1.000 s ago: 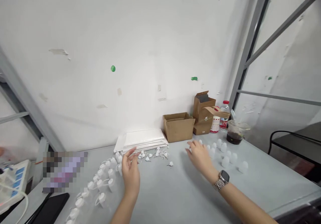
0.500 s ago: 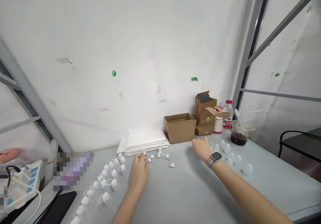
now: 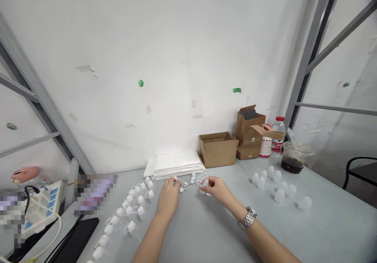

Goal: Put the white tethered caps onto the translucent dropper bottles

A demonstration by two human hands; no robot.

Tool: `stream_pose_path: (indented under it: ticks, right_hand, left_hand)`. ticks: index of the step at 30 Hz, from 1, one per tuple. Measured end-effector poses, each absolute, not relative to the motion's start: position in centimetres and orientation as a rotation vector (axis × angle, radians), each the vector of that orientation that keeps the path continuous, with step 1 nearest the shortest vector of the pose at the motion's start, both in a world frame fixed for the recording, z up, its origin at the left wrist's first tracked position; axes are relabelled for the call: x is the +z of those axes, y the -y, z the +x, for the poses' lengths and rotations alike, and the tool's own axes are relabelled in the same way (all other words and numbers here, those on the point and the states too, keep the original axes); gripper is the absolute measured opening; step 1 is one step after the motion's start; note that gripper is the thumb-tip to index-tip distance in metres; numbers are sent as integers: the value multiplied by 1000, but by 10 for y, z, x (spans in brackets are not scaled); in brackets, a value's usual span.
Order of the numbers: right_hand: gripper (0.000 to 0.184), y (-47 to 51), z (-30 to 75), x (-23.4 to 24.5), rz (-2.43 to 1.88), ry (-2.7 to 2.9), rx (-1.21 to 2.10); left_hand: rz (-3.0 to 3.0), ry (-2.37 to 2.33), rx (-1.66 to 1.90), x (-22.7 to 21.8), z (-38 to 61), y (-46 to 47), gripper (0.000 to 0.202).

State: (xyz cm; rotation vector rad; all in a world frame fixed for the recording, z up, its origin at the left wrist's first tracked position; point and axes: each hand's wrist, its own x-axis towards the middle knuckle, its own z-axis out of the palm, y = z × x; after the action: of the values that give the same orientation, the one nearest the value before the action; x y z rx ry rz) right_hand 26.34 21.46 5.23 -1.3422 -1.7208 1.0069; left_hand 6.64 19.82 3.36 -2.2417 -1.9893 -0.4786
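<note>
My right hand, wearing a metal watch band, pinches a small translucent white bottle between thumb and fingers, just over the loose caps. At the near edge of the paper stack, my left hand has its fingers bent and drawn together beside a loose white cap; what the fingertips hold is partly hidden. Several white caps with looped straps lie between the two hands. Left of my left hand stand rows of small bottles with white strapped caps. Several capless translucent bottles are grouped at the right.
Against the wall lie stacked white sheets or envelopes, then a cardboard box and a brown paper bag. Farther right are a red-capped bottle and a plastic bowl of dark liquid. A power strip and black phone-like slab lie left.
My right hand has moved left from beside the capless bottles to the loose caps, a small bottle now visible in its fingers. My left hand stays by the caps, its fingers closer together.
</note>
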Motion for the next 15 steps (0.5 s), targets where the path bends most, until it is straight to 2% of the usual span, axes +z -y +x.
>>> stream_pose_path:
  ticks: [4,9,15]
  right_hand:
    - [14,-211,259,48,-1318,1679,1066]
    - [12,-205,253,48,-1318,1715,1022]
    - [11,-206,252,45,-1302,1738,1036]
  left_hand:
    - [-2268,1916,-501,31,66,-199,56]
    - [-2308,1884,-515,26,66,-202,46]
    - [-2347,1904,-491,23,68,-205,58]
